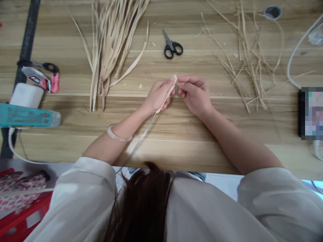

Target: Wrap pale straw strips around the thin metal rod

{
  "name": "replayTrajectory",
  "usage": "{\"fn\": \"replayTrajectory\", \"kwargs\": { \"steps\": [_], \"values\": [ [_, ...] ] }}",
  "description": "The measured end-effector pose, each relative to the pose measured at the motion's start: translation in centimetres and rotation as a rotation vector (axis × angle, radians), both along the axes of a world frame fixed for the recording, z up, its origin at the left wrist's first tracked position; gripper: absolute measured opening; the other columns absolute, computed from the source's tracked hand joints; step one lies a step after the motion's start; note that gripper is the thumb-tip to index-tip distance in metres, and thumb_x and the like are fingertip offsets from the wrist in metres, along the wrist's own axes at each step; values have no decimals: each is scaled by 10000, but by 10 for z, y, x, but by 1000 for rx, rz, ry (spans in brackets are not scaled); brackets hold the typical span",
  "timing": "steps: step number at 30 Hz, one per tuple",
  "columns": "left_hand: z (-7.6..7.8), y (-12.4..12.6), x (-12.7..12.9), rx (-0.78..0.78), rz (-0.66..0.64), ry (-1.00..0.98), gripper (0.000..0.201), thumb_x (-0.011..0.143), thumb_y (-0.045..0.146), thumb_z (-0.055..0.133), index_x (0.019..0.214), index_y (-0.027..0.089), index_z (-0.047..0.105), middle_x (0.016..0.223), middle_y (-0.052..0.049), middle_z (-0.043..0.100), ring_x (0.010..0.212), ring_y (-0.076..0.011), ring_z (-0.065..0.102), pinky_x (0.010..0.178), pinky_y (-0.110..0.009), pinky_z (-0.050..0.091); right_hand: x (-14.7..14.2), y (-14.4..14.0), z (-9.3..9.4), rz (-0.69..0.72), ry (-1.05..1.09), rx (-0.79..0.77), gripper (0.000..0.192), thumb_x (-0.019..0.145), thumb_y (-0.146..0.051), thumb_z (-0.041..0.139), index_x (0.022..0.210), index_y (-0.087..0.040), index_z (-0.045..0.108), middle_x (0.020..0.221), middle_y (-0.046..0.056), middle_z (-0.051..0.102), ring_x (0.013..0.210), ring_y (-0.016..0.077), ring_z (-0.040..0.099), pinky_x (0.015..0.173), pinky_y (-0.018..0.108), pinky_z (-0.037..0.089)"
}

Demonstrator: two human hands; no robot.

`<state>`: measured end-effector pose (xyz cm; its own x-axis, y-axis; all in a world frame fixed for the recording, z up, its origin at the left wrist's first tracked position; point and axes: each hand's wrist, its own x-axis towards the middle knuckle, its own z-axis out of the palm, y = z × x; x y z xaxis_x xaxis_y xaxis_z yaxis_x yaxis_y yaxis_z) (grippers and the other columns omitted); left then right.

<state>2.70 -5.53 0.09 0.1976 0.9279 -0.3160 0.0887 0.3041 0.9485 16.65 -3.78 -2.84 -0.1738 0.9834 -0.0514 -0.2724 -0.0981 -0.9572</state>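
Observation:
My left hand (pixel 158 94) is closed around a thin wire (pixel 141 139) whose upper part is wrapped in pale plant fibre (pixel 167 95). From below that hand the bare wire runs down past the table's front edge. Close on its right, my right hand (pixel 193 92) is pinched near the wrapped tip, seemingly on a fine strip of fibre that is hard to make out. Black-handled scissors (pixel 173 47) lie beyond both hands, blades pointing away.
A bundle of dry fibre strips (pixel 108 57) lies at the back left, thin loose strips (pixel 252 64) at the right. Toward the left edge are a teal tube (pixel 25 115), a white charger (pixel 26 94) and more scissors (pixel 37 64). A phone (pixel 313 113) lies far right.

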Motion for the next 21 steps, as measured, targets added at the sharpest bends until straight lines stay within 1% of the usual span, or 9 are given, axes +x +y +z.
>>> {"fn": "replayTrajectory", "kwargs": {
  "steps": [4,10,16,21],
  "values": [
    [3,-1,1,-9,2,4,461,929,547,345,697,171,477,398,49,325,300,-57,338,338,-173,211,-1,-1,1,-10,7,2,31,748,-218,682,738,-190,676,529,-44,538,497,62,478,481,207,370],
    [-2,0,0,3,40,-54,550,886,657,306,678,181,486,387,27,350,271,-72,327,298,-215,183,-1,-1,3,-25,-25,-26,20,754,-198,670,736,-190,674,519,-45,530,497,66,479,477,208,367],
    [-2,0,-1,19,14,-29,510,886,642,348,702,180,456,418,43,360,291,-54,340,325,-179,200,0,-1,2,-15,-35,-23,47,767,-211,680,734,-185,660,530,-47,529,497,60,489,486,208,373],
    [0,0,1,19,0,-42,487,906,604,345,682,178,424,431,51,347,300,-42,335,326,-169,213,0,-1,0,2,13,18,37,764,-210,678,743,-180,670,529,-48,532,491,54,477,483,200,369]
  ]
}}
